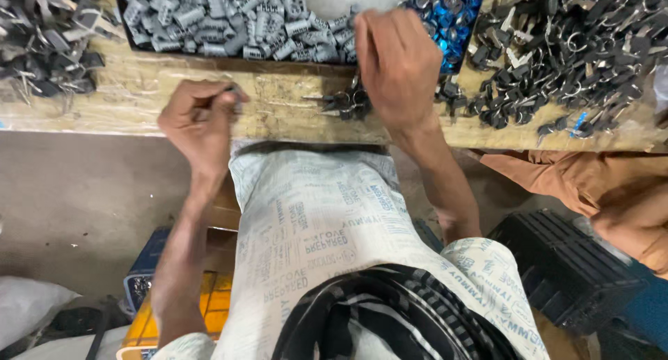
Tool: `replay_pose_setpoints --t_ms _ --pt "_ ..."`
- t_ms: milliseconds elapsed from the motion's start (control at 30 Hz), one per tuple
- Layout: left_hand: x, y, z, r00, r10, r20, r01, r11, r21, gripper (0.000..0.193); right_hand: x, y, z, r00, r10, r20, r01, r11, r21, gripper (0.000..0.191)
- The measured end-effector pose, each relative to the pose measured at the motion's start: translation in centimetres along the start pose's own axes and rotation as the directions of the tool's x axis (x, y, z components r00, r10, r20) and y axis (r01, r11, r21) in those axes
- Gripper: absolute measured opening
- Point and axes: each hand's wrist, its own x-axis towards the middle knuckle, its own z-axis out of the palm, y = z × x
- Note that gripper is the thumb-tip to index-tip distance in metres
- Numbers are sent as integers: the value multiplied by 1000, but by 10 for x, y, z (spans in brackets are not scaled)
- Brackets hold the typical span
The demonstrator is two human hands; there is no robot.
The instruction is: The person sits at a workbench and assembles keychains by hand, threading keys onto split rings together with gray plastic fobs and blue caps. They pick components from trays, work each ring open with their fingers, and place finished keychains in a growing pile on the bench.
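My left hand [200, 120] rests on the worn wooden bench [139, 99], fingers curled around a small grey part [236, 95] pinched at the fingertips. My right hand [396, 64] hangs palm-down over a small cluster of dark keys on rings [344, 104]; its fingertips are hidden, and what they hold cannot be made out. A black tray [122, 12] at the bench's far side holds several grey ridged parts [229, 22] and small blue pieces [445, 15].
Piles of dark keys with metal rings lie at the bench's far right [570, 47] and far left [49, 40]. Another person's orange sleeve [591, 186] reaches in at the right. Below are a black crate [563, 269], a yellow box [146, 322] and grey floor.
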Motion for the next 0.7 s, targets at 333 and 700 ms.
replay_pose_setpoints --t_ms 333,700 --pt "-89 7 56 933 -107 345 124 992 -28 8 -111 -91 -34 977 211 -9 -199 935 292 12" --pt "-75 5 35 625 -463 629 703 684 -195 23 -145 -74 -30 996 -56 70 2 798 603 39"
